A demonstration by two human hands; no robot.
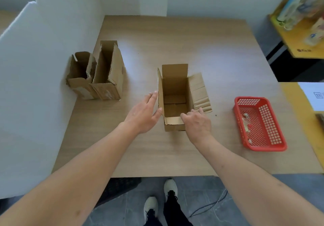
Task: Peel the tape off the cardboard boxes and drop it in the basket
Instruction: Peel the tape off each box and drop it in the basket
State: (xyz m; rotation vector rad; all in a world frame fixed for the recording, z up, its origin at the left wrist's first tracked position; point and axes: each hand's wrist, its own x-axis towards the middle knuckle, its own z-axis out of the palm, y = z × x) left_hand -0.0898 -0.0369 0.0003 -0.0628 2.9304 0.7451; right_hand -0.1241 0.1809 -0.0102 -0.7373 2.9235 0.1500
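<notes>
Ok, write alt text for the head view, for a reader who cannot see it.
Two bare hands work at an open cardboard box on a wooden table: the left hand lies open against its left flap, and the right hand grips its near right corner. A red basket holding bits of tape sits to the right, and two more open boxes stand at the left.

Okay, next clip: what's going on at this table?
A person stands at a wooden table working on an open cardboard box. The left hand lies flat against its left flap; the right hand curls over the near right corner. Two more opened boxes stand at the left by the white partition. A red basket on the right already holds a few crumpled tape scraps.
</notes>
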